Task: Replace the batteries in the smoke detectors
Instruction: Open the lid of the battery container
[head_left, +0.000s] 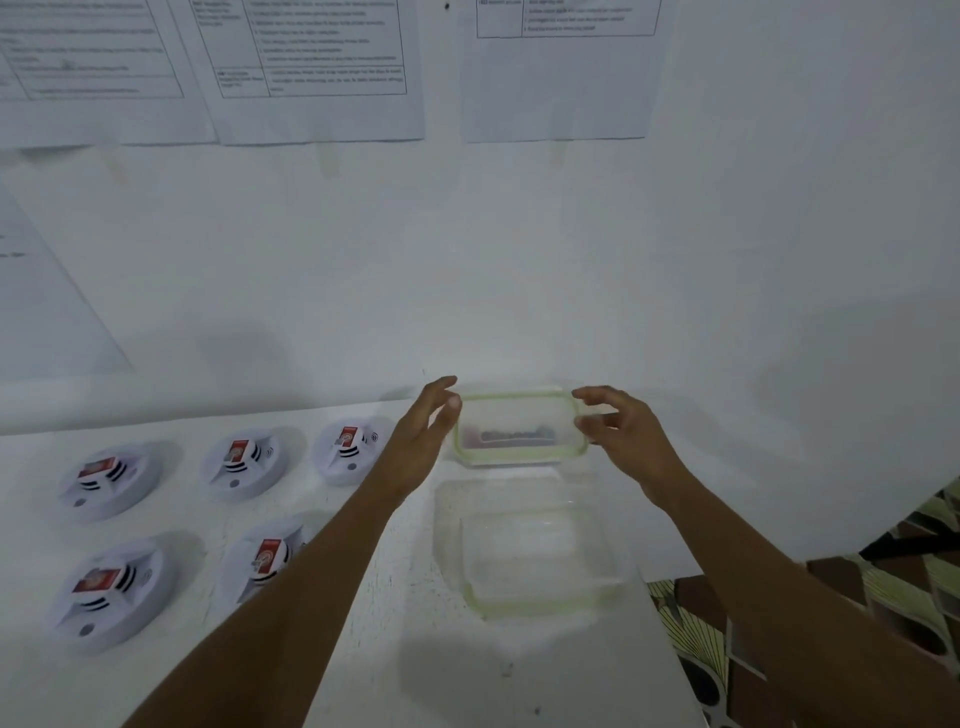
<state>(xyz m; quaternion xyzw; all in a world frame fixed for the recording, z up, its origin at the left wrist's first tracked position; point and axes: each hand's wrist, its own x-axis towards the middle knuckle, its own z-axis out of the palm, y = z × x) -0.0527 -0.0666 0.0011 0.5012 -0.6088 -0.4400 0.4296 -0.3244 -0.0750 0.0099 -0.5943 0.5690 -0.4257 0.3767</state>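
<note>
Several white round smoke detectors lie on the white table at the left, each with a red battery on top; one sits in the back row, another in the front row. A clear container with a green-rimmed lid stands near the wall, dark items dimly visible inside. My left hand is at its left end and my right hand at its right end, fingers loosely spread beside the lid. Whether they touch it is unclear.
A second clear container, open and green-rimmed, stands in front of the first. Printed sheets hang on the white wall. The table's right edge drops off to a patterned floor.
</note>
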